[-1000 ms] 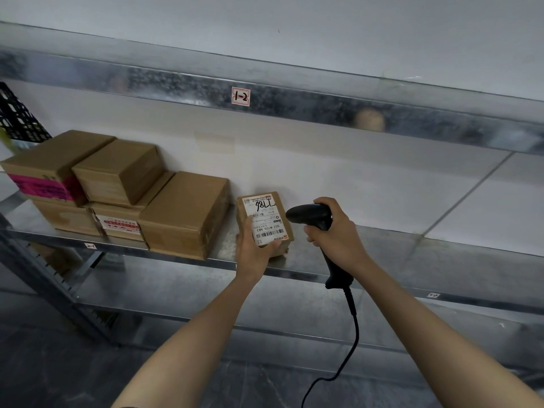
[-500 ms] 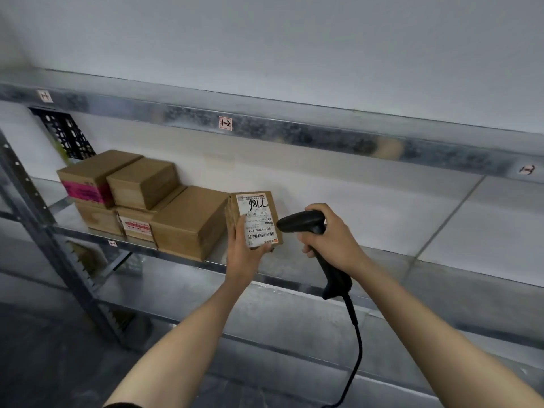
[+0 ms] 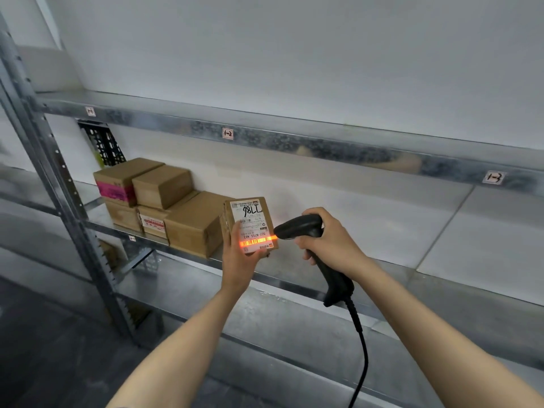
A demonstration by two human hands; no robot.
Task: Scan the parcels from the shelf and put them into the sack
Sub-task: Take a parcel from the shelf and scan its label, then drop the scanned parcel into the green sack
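- Galvanised steel shelf [image 3: 294,269] runs across the foreground; no sack in view.
- Left hand [image 3: 238,260] clamps its fingers round a small brown parcel [image 3: 250,222], held upright at the shelf front.
- Right hand [image 3: 329,242] is wrapped round a corded barcode scanner [image 3: 297,228].
- Scanning is in hand: a red beam [image 3: 257,240] crosses the white label's barcode. Bagging likely follows.
- Behind, more cartons [image 3: 194,228] wait.

A black latticed panel [image 3: 103,144] is standing against the white wall [image 3: 294,54], while a dark grey floor [image 3: 44,363] is stretching below.

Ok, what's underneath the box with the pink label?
A plain brown box lies under the pink-label box, resting on the shelf. Its top and back are covered.
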